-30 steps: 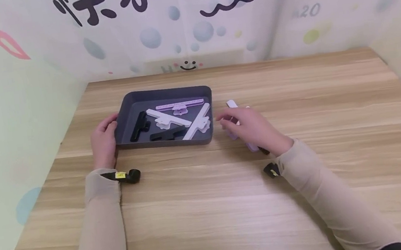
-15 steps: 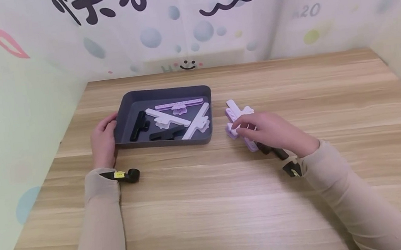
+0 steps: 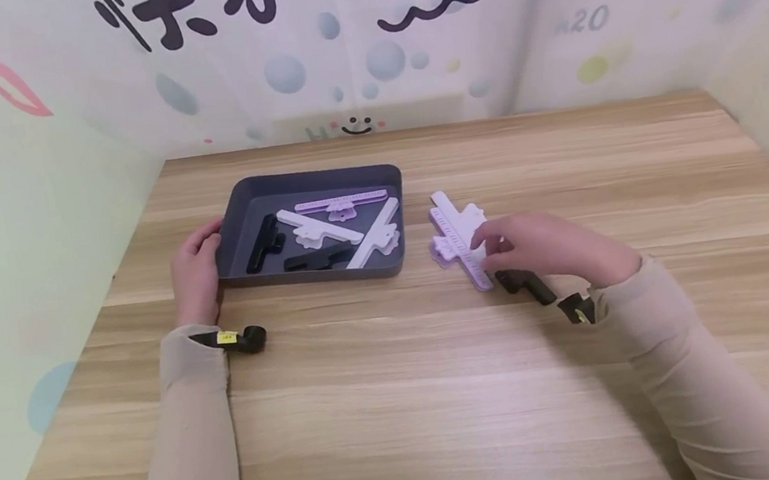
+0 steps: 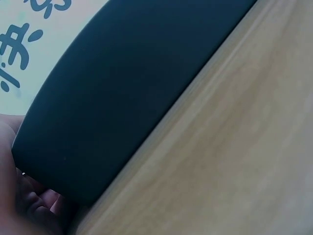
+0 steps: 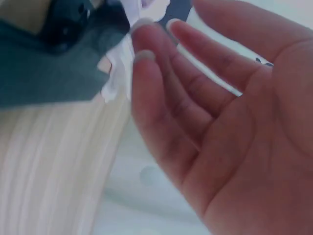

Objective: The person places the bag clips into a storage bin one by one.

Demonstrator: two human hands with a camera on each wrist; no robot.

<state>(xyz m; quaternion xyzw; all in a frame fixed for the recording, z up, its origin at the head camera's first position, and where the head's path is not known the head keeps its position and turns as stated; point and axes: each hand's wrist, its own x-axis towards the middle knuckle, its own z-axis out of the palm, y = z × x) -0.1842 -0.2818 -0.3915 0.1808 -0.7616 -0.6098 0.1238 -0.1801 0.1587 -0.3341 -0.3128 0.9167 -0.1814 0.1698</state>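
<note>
My left hand [image 3: 194,275] holds the left side of a dark grey tray [image 3: 313,277]; in the left wrist view, fingers bend in around the outer corner of the tray wall [image 4: 127,83]. Over loose clips right of the tray, my right hand [image 3: 540,245] hovers with loosely bent fingers and nothing in them. Its palm faces the camera in the right wrist view. A white clip [image 3: 448,208] and a purple clip [image 3: 461,250] lie side by side under the fingertips. Partly beneath the hand is a black clip [image 3: 525,284].
Inside the tray lie several clips: a purple clip [image 3: 340,201], a white clip [image 3: 318,226], another white clip [image 3: 375,235], a black clip [image 3: 262,243] and a second black clip [image 3: 318,258]. The wooden table [image 3: 404,398] ends at a printed wall [image 3: 334,62] behind.
My right hand has moved rightward from beside the tray's right wall to over the loose clips, uncovering the white and purple ones. The left hand stays at the tray.
</note>
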